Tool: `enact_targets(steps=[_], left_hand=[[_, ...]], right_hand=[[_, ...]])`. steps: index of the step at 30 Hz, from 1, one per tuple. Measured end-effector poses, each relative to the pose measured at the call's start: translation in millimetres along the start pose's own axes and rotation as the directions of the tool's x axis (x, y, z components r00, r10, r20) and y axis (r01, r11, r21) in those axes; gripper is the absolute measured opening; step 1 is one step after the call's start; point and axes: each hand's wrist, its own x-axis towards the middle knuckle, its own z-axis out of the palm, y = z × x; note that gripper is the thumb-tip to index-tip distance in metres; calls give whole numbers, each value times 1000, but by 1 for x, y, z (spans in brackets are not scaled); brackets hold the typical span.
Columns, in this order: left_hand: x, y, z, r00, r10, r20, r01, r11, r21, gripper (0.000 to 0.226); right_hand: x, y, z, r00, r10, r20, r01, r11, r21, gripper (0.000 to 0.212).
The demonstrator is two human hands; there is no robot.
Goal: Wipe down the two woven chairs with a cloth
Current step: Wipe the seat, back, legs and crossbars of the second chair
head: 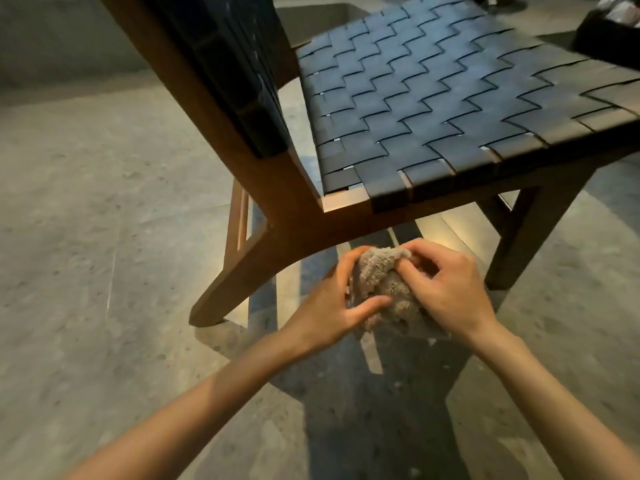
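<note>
Out left of the chair [277,202] it's speckled floor [86,237], then the chair's splayed wooden rear leg [225,299] planted on it, with the dark strap back rising above. Now the left hand [332,306], just below the chair's side rail, cups the cloth [381,278] from the side, thumb laid across the front. That looks like a cradle, so the bundle can't fall open. The cloth itself is bunched into a beige wad between both hands, off the chair and touching none of it. Moving right, the right hand [450,289] comes over the top, fingers [408,268] curled and pinching a fold. My read is that it's being regathered for a fresh face before wiping. Above, the woven seat [433,109] lies flat and taut. Past the chair's far corner a dark box [609,32] shows, its contents too blurred to tell. Only one chair is in view.
</note>
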Motion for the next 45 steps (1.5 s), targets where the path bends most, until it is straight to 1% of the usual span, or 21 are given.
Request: enact_targets(steps=[2,4,6,8,9,11,12,13,16,18,20,23,26,28,31,34,35,37,40,43,45], left_hand=[[16,0,1,999,49,-9,-49,998,32,39],[31,0,0,999,43,1,-42,989,145,32],[44,1,-1,998,-29,63,12,968,251,30],[54,8,0,975,-164,151,112,945,306,23],[58,13,0,954,-231,193,158,930,333,19],[69,25,1,891,-378,250,244,865,439,24],[75,34,1,855,-450,257,287,825,488,27],[79,43,3,824,-504,257,326,795,512,27],[86,85,-3,763,-601,238,434,749,500,18],[79,105,-8,772,-594,225,433,752,498,12],[81,143,-24,772,-582,256,404,760,509,12],[81,213,-51,753,-580,311,378,767,518,14],[88,281,-82,773,-573,273,386,766,515,21],[92,330,-104,808,-532,253,360,785,504,23],[98,399,-138,858,-467,212,303,795,525,29],[105,452,-173,897,-416,153,274,792,546,33],[106,465,-185,906,-399,144,263,795,547,33],[110,486,-206,920,-368,133,246,808,536,34],[114,501,-232,945,-308,112,212,834,509,33],[124,499,-245,956,-279,88,204,851,484,32],[136,491,-247,952,-303,43,243,834,496,32]], right_hand=[[4,9,-9,1000,-5,-27,4,999,-38,9],[7,19,-16,999,7,-33,-9,997,-80,13],[9,28,-19,998,63,-14,-64,993,-101,18],[10,34,-21,979,204,6,-202,974,-107,26],[12,35,-22,952,306,32,-302,949,-91,30],[19,33,-25,839,526,137,-525,850,-45,31],[23,29,-29,778,596,199,-601,798,-39,30],[26,25,-35,738,624,257,-635,771,-48,30],[40,-1,-72,680,611,404,-619,775,-129,41],[39,-11,-90,637,598,487,-589,785,-193,40],[52,-38,-125,591,612,525,-590,772,-237,39],[72,-91,-182,601,577,553,-491,813,-314,34],[98,-142,-230,607,571,552,-392,820,-417,30],[116,-181,-260,654,561,508,-333,816,-473,30],[140,-235,-297,726,508,463,-207,804,-557,22],[164,-284,-325,765,468,442,-121,779,-615,28],[171,-297,-332,781,462,420,-122,773,-623,31],[182,-317,-345,795,488,361,-209,778,-592,29],[196,-330,-355,752,578,315,-367,766,-528,23],[209,-327,-360,737,605,301,-413,756,-508,28],[218,-317,-363,734,621,276,-444,746,-496,30]])
